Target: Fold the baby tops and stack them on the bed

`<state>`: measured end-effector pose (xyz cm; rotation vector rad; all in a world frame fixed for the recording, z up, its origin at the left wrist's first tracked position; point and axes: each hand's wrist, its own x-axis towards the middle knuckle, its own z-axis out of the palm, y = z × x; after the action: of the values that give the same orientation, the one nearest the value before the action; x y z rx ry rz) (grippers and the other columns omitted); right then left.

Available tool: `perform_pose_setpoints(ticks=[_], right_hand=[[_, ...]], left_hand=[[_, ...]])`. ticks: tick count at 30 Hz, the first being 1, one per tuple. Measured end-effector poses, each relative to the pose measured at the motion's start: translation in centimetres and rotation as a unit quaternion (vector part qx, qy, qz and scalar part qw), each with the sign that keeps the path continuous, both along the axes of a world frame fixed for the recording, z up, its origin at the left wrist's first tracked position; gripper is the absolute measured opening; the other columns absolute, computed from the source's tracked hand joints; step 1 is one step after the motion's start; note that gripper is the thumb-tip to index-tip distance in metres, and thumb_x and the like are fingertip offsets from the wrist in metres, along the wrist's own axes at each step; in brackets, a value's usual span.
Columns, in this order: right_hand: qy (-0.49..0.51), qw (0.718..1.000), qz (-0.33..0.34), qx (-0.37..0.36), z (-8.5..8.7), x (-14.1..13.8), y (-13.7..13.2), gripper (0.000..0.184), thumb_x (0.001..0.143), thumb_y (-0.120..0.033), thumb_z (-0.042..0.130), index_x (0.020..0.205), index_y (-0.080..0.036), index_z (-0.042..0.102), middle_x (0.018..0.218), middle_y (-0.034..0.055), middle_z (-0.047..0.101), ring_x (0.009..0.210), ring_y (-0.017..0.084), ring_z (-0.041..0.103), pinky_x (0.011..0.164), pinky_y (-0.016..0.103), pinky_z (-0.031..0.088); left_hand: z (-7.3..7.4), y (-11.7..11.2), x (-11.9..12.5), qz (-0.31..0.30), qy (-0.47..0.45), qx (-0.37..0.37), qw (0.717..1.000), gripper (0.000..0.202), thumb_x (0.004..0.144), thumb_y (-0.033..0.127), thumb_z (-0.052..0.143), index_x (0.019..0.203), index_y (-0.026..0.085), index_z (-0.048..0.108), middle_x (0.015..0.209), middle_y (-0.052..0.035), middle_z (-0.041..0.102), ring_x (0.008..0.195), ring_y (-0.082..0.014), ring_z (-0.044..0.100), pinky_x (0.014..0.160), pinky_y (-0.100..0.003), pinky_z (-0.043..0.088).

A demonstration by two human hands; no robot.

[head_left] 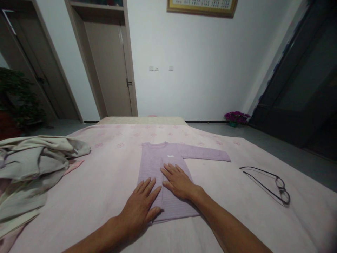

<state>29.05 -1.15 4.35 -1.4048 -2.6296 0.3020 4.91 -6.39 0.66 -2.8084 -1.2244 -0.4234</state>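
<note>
A lavender striped long-sleeved child's shirt (168, 149) lies flat with its neckline away from me. One sleeve stretches out to the right. On the left no sleeve sticks out, and a layer with a straight edge runs down the middle of the front. A small white print shows on the chest. My left hand (143, 200) rests on the lower left of the shirt, fingers spread. Flat on the shirt's middle, just right of that edge, lies my right hand (177, 181), open with its fingers apart. Both hands cover parts of the fabric.
The shirt lies on a pink patterned bedspread (110, 175). At the left is a heap of grey and cream cloth (34, 165). Black-framed glasses (281, 189) lie unfolded at the right. Beyond the far edge stand a door (107, 66) and a pot of purple flowers (237, 117).
</note>
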Motion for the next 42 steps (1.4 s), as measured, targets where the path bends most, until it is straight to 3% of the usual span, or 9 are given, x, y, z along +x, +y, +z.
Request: perform_pose_setpoints(ticks=[8, 12, 17, 19, 23, 26, 30, 36, 42], right_hand=[[-0.018, 0.997, -0.069, 0.030, -0.9, 2.1, 1.8, 0.063, 0.100, -0.055, 0.031, 0.154, -0.023, 0.035, 0.163, 0.0082, 0.026, 0.151, 0.026, 0.018, 0.122, 0.047, 0.008], [-0.017, 0.995, -0.083, 0.047, -1.5, 2.5, 2.4, 0.061, 0.101, -0.053, 0.032, 0.153, -0.022, 0.037, 0.162, 0.0074, 0.029, 0.150, 0.025, 0.021, 0.122, 0.044, 0.011], [-0.004, 0.994, -0.088, 0.057, -1.8, 2.5, 2.5, 0.059, 0.101, -0.052, 0.034, 0.151, -0.022, 0.040, 0.160, 0.0073, 0.033, 0.149, 0.024, 0.025, 0.121, 0.044, 0.013], [0.002, 0.994, -0.087, 0.059, -1.9, 2.6, 2.5, 0.059, 0.101, -0.053, 0.034, 0.151, -0.022, 0.041, 0.160, 0.0076, 0.033, 0.148, 0.024, 0.025, 0.121, 0.044, 0.013], [0.005, 0.994, -0.086, 0.059, -1.9, 2.6, 2.5, 0.058, 0.101, -0.051, 0.036, 0.151, -0.022, 0.041, 0.159, 0.0083, 0.034, 0.148, 0.024, 0.026, 0.121, 0.045, 0.014], [0.004, 0.994, -0.086, 0.064, -1.8, 2.6, 2.5, 0.057, 0.101, -0.050, 0.036, 0.150, -0.021, 0.042, 0.159, 0.0091, 0.035, 0.148, 0.024, 0.025, 0.121, 0.045, 0.014], [0.004, 0.994, -0.085, 0.065, -1.7, 2.5, 2.4, 0.057, 0.100, -0.049, 0.038, 0.149, -0.021, 0.043, 0.159, 0.0089, 0.036, 0.148, 0.025, 0.026, 0.121, 0.045, 0.013], [0.011, 0.994, -0.085, 0.067, -1.8, 2.5, 2.3, 0.056, 0.100, -0.048, 0.040, 0.149, -0.020, 0.043, 0.158, 0.0098, 0.036, 0.148, 0.025, 0.027, 0.121, 0.046, 0.013], [0.057, 0.990, -0.101, 0.074, -1.7, 3.1, 2.7, 0.048, 0.100, -0.042, 0.040, 0.141, -0.020, 0.053, 0.151, 0.0080, 0.048, 0.141, 0.021, 0.039, 0.119, 0.040, 0.022]], left_hand=[[0.4, 0.2, -0.1, -0.009, -0.045, 0.000, 0.999, 0.051, 0.100, 0.048, 0.044, 0.147, 0.027, 0.047, 0.154, -0.0101, 0.044, 0.142, -0.0307, 0.040, 0.113, -0.055, 0.039], [0.7, 0.9, -0.4, -0.023, -0.140, -0.034, 0.989, 0.042, 0.102, 0.041, 0.040, 0.137, 0.026, 0.059, 0.145, -0.0103, 0.055, 0.138, -0.0273, 0.046, 0.112, -0.051, 0.041], [3.1, 1.5, -1.6, -0.027, -0.280, -0.134, 0.950, 0.034, 0.101, 0.042, 0.043, 0.116, 0.023, 0.068, 0.123, -0.0094, 0.067, 0.118, -0.0204, 0.060, 0.104, -0.038, 0.047], [4.5, 1.3, -2.0, -0.067, -0.275, -0.142, 0.948, 0.033, 0.097, 0.047, 0.051, 0.107, 0.021, 0.068, 0.112, -0.0088, 0.066, 0.107, -0.0204, 0.061, 0.097, -0.036, 0.049], [6.0, 0.0, -2.0, -0.129, -0.147, -0.143, 0.970, 0.042, 0.080, 0.054, 0.071, 0.108, 0.023, 0.066, 0.100, -0.0047, 0.061, 0.090, -0.0196, 0.057, 0.079, -0.030, 0.047], [5.7, -0.9, -1.3, -0.125, -0.076, -0.142, 0.979, 0.032, 0.082, 0.042, 0.071, 0.107, 0.025, 0.064, 0.096, -0.0024, 0.059, 0.084, -0.0176, 0.054, 0.073, -0.027, 0.042], [4.7, -1.1, -0.5, -0.111, -0.089, -0.150, 0.978, 0.015, 0.091, 0.035, 0.061, 0.099, 0.022, 0.064, 0.091, -0.0025, 0.059, 0.082, -0.0163, 0.054, 0.071, -0.025, 0.041], [4.1, -0.8, 0.3, -0.064, -0.144, -0.162, 0.974, 0.030, 0.103, 0.034, 0.040, 0.092, 0.020, 0.064, 0.088, -0.0042, 0.063, 0.082, -0.0153, 0.058, 0.075, -0.025, 0.043], [3.2, -0.6, 1.1, -0.036, -0.115, -0.142, 0.983, 0.023, 0.100, 0.031, 0.046, 0.088, 0.020, 0.063, 0.084, -0.0018, 0.063, 0.078, -0.0147, 0.059, 0.073, -0.025, 0.043]])
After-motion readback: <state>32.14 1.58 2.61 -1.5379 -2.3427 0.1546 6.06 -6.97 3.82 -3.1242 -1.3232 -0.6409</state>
